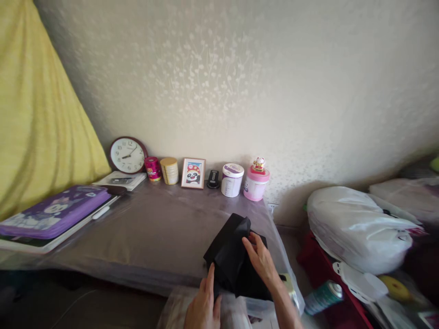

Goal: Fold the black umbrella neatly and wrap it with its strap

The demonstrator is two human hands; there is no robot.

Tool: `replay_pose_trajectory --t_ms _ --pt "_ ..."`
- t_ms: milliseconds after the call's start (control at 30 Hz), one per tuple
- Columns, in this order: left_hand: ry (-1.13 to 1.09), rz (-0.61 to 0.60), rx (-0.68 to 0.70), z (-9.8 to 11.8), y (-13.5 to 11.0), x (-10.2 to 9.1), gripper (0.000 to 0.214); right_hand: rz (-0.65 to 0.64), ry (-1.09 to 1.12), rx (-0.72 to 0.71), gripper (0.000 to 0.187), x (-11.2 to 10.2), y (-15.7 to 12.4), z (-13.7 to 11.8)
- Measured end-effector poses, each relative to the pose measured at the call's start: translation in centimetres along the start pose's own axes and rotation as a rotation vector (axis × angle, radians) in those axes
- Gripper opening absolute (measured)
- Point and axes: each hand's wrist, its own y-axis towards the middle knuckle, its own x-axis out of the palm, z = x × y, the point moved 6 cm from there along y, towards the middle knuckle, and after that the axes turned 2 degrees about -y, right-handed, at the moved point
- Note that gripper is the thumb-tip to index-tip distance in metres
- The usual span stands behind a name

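A black, flat, folded piece, like cloth or a thin bag (226, 253), lies at the right front part of the table, with loose flaps standing up from it. At its lower left edge, my left hand (204, 301) grips the piece between thumb and fingers. My right hand (260, 260) pinches an upper flap on the right side, its fingertips partly behind the material. More black material hangs below the right hand toward the table edge. What kind of article it is, I cannot make out.
Along the wall stand a clock (128, 155), a pink can (152, 169), a framed panda picture (193, 173), a white tub (232, 180) and a pink tub (256, 183). A purple case (56, 210) lies left. White bags (356, 228) and a spray can (324, 297) are right.
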Motion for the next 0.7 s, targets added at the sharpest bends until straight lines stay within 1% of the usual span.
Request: replay_pose_trajectory --t_ms 67,133,200,267,300,400,467,533,633,700 --pt "-0.017 0.028 0.031 0.6 0.3 0.3 0.062 0.006 0.059 0.039 0.055 1.2 -0.6 0.0" --pt "-0.01 0.033 0.035 1.0 0.6 0.8 0.063 0.057 0.033 0.028 0.061 1.7 -1.0 -0.5" --pt "0.027 0.018 0.017 1.3 0.8 1.5 0.065 0.102 -0.03 -0.021 0.059 2.0 -1.2 -1.2" --pt "0.052 -0.002 0.001 1.5 0.8 2.2 0.067 0.12 -0.078 -0.071 0.054 2.3 -1.4 -2.2" --pt "0.055 -0.008 0.0 1.7 0.8 2.4 0.068 0.124 -0.105 -0.073 0.056 2.5 -1.5 -2.6" --pt "0.031 -0.02 0.017 2.2 0.5 2.8 0.069 0.137 -0.21 -0.017 0.074 3.2 -1.7 -3.7" --pt "-0.008 -0.032 0.031 2.5 0.3 2.9 0.069 0.109 -0.296 0.017 0.08 3.8 -1.8 -4.6" --pt "-0.052 -0.05 0.042 2.6 0.2 2.9 0.07 0.058 -0.374 0.045 0.08 4.1 -2.0 -5.3" --pt "-0.086 -0.073 0.073 2.6 0.1 2.8 0.073 0.006 -0.473 0.086 0.076 3.7 -2.5 -5.6" --pt "-0.104 -0.086 0.099 2.5 0.0 2.6 0.075 -0.005 -0.528 0.099 0.074 3.2 -2.7 -5.5"
